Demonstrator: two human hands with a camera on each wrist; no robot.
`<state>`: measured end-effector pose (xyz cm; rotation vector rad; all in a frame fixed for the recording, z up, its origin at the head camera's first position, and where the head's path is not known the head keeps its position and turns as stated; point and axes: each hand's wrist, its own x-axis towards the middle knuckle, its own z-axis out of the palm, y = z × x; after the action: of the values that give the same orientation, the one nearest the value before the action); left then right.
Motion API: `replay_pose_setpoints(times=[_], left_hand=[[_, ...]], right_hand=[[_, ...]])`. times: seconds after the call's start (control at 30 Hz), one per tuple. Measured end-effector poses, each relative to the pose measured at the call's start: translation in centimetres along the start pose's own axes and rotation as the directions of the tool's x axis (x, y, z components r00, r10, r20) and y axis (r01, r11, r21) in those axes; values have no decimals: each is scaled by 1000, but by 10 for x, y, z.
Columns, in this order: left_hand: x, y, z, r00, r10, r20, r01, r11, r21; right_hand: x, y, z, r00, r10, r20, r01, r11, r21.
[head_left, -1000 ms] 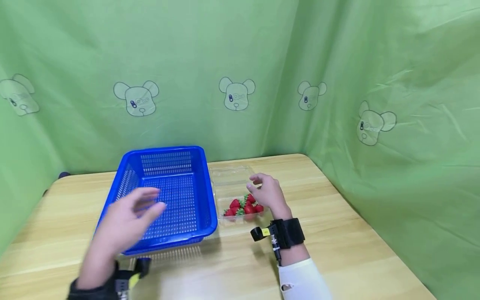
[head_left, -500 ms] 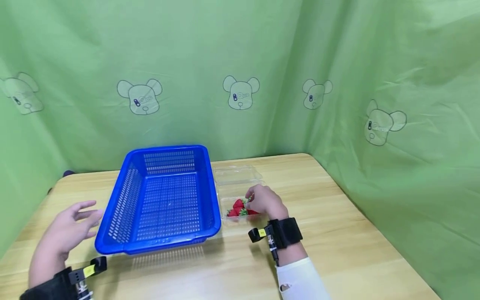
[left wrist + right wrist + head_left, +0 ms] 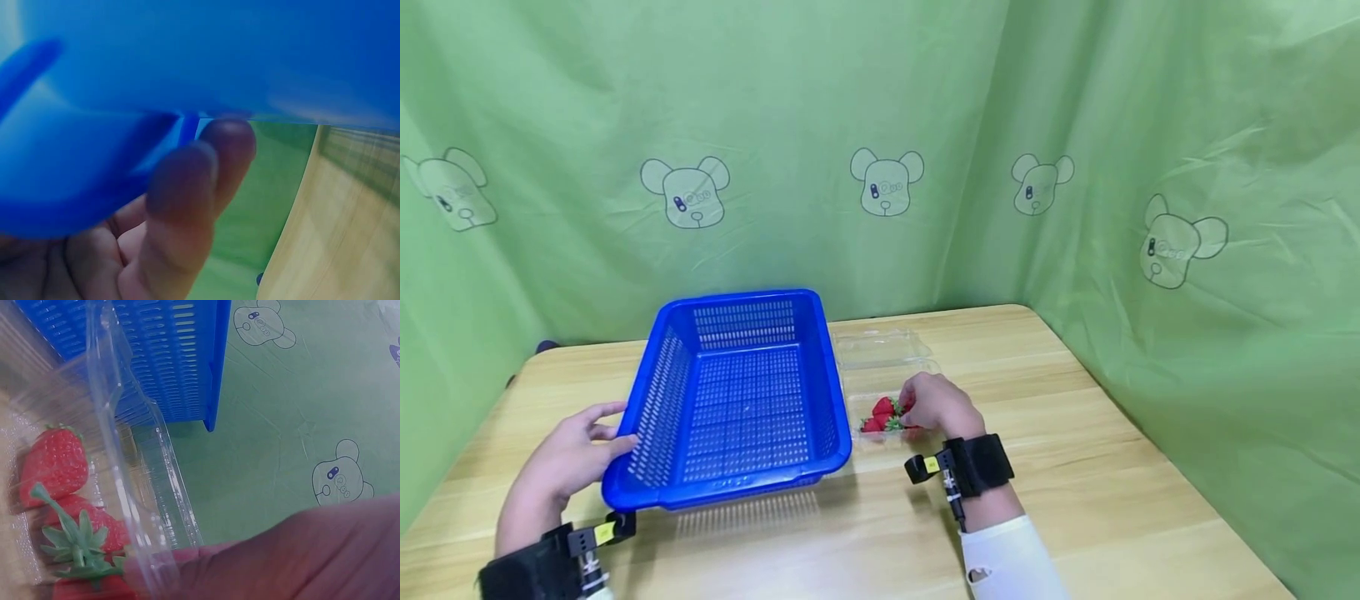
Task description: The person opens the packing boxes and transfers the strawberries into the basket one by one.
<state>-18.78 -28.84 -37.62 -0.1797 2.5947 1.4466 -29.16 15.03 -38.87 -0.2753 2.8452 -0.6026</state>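
A blue plastic basket [image 3: 833, 392] with slotted walls stands left of centre. At its left rim my left hand [image 3: 568, 454] grips the edge, thumb over the rim and fingers outside. The left wrist view shows fingertips [image 3: 181, 181] right under the blue rim. To the basket's right lies a clear plastic box [image 3: 880, 350], its lid folded back, with several red strawberries [image 3: 886, 407] in the front half. My right hand [image 3: 942, 404] reaches into it, thumb and forefinger curled round a strawberry. In the right wrist view the clear wall partly covers the thumb [image 3: 212, 572], and green leaves show beside it.
The pale wooden table [image 3: 1120, 500] is backed by a green curtain [image 3: 775, 100] with bear-face prints, which also runs along both sides. The basket stands close beside the clear box, near the table's far edge.
My left hand swung left away from over the basket, then moved in to its left rim. My right hand lowered from above the strawberries and settled among them. The view shifted slightly.
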Motion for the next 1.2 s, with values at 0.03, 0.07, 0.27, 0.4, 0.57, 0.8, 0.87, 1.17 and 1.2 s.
replay_pose_setpoints(times=[0.03,0.07,0.27,0.4,0.57,0.8,0.87,1.17,1.2], left_hand=[[0,1,0,1000,-1,1,1,1000,3],[0,2,0,1000,-2,1,2,1000,12],[-2,5,0,1000,-14,-4,14,998,60],[-2,4,1,1000,-12,-13,13,997,79],[-1,4,1,1000,-3,-19,5,996,90],[0,5,0,1000,-7,-19,8,995,96],[0,5,0,1000,-2,-20,4,995,99],[0,5,0,1000,9,-25,-6,994,112],[0,5,0,1000,8,-25,-5,994,114]], right_hand=[[0,0,0,1000,0,6,0,1000,11],[-1,0,1,1000,1,12,-1,1000,22],[-2,1,6,1000,4,14,-4,999,34],[-2,1,8,1000,2,-1,-2,1000,12],[-3,-1,10,1000,10,-5,-10,1000,-17],[-3,-3,11,1000,24,6,-24,1000,11],[-2,-2,11,1000,19,0,-19,1000,7],[0,4,8,1000,-24,-1,24,999,41],[0,4,8,1000,-31,-2,31,998,49]])
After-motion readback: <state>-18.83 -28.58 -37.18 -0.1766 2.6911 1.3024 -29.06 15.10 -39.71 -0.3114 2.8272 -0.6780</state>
